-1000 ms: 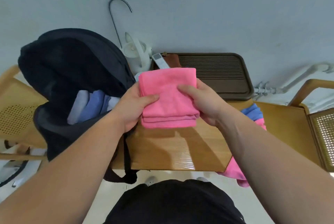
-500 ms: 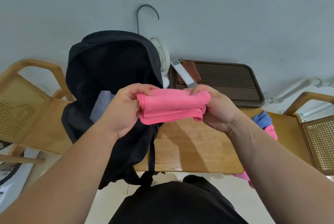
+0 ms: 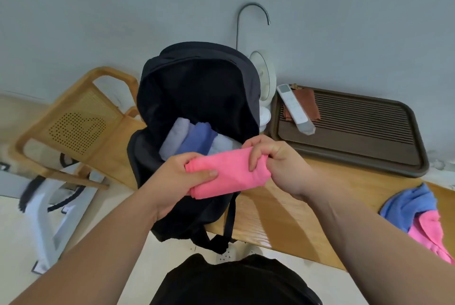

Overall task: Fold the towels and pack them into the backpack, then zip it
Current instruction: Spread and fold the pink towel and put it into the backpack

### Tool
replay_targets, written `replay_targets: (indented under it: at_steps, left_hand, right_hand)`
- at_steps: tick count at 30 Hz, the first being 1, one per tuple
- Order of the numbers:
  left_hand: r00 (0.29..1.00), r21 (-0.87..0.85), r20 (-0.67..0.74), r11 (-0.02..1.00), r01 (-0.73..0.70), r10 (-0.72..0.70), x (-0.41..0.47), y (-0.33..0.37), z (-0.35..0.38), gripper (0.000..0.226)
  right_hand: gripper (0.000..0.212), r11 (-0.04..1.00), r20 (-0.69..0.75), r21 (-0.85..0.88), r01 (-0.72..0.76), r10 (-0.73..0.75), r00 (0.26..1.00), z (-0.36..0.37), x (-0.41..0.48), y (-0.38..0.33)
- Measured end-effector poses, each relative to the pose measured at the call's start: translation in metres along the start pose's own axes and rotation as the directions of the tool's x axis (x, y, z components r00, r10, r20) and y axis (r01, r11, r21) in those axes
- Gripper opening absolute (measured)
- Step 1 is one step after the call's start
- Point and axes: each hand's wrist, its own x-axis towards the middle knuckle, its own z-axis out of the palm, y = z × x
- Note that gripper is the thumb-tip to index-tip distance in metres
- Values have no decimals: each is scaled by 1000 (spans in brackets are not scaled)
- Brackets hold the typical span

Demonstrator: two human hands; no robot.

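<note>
A folded pink towel (image 3: 227, 173) hangs in the air just in front of the open mouth of the black backpack (image 3: 199, 88). My left hand (image 3: 177, 181) grips its left end, thumb on top. My right hand (image 3: 273, 159) pinches its right end with curled fingers. Inside the backpack stand folded towels: a pale lilac one (image 3: 173, 136), a blue one (image 3: 198, 138) and a white one (image 3: 222, 144). The backpack stands on the left end of the wooden table (image 3: 283, 211), its flap open against the wall. Loose blue and pink towels (image 3: 418, 216) lie at the table's right edge.
A dark slatted tray (image 3: 357, 137) holds a white remote (image 3: 294, 109) and a brown cloth at the back right. A small white fan (image 3: 264, 80) stands behind the backpack. A wooden chair (image 3: 78, 122) is at the left, with a white frame on the floor below it.
Both hands have carried the pink towel left and down to the backpack's opening. The view has swung left, so the towels inside the bag show again.
</note>
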Motion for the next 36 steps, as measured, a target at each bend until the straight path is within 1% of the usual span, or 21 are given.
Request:
replay_targets:
  at_steps: [1,4,5,7,9,10,11,13,14,16,18,20,22,24,26,28,29,31,33,34,36]
  left_hand:
    - [999,23,-49,1000,-1,2,0,0,-2,35]
    - [983,63,-175,997,-34,45,4,-2,-10,29]
    - [978,56,-201,997,-46,56,5,-2,-13,28]
    - [971,28,-226,997,-77,81,10,-1,-19,29]
    - [967,-8,-229,993,-118,113,17,1,-24,31]
    - [966,-28,-224,990,-137,128,22,1,-29,32]
    - [967,-53,-216,987,-150,136,27,2,-33,33]
    - [974,-118,-170,978,-173,152,38,5,-44,39]
    - [976,-151,-137,971,-187,166,43,7,-50,42]
    - [979,-209,-89,957,-200,185,53,11,-61,47]
    - [983,-211,-33,960,-185,182,63,12,-71,46]
    - [985,-124,51,980,-157,164,72,10,-83,40]
    - [980,24,132,987,-156,151,78,5,-94,38]
    - [967,149,198,971,-189,158,79,3,-100,42]
    - [951,248,263,941,-231,164,79,5,-103,48]
    - [936,328,315,908,-262,156,81,9,-103,59]
    - [925,336,351,902,-271,147,82,10,-103,66]
    - [892,288,426,913,-289,148,81,11,-98,74]
    - [879,171,436,941,-291,193,78,10,-91,66]
    - [887,108,412,956,-273,207,76,9,-87,59]
    - [913,8,354,975,-221,204,71,6,-81,46]
  right_hand:
    - [43,999,39,18,-37,36,999,2,4,3]
    - [22,919,168,330,-217,169,971,13,7,-1]
    - [20,900,162,356,-251,205,965,18,8,-3]
    - [20,925,62,263,-272,266,962,29,16,-5]
    - [24,943,-92,170,-285,303,948,41,26,-7]
    - [34,935,-166,193,-297,329,930,47,31,-9]
    - [47,908,-221,286,-305,372,902,51,36,-12]
    - [66,771,-232,575,-274,474,849,57,47,-20]
    - [66,677,-204,695,-242,509,837,61,51,-24]
    - [56,534,-145,822,-198,532,834,75,58,-31]
    - [49,492,-141,856,-160,519,843,93,66,-32]
    - [44,522,-201,845,-113,508,838,109,74,-29]
    - [45,592,-313,803,-63,510,801,115,81,-26]
    - [47,644,-386,764,-38,503,773,117,84,-23]
    - [47,666,-404,745,-41,499,767,120,86,-21]
    - [45,688,-437,723,-60,523,732,124,88,-19]
    - [46,703,-476,708,-67,544,691,126,89,-19]
    - [54,743,-589,666,-61,574,569,129,92,-21]
    - [60,806,-713,591,-34,542,444,133,93,-23]
    - [62,825,-747,565,-16,519,416,136,93,-24]
    - [66,821,-725,570,-24,516,456,144,93,-25]
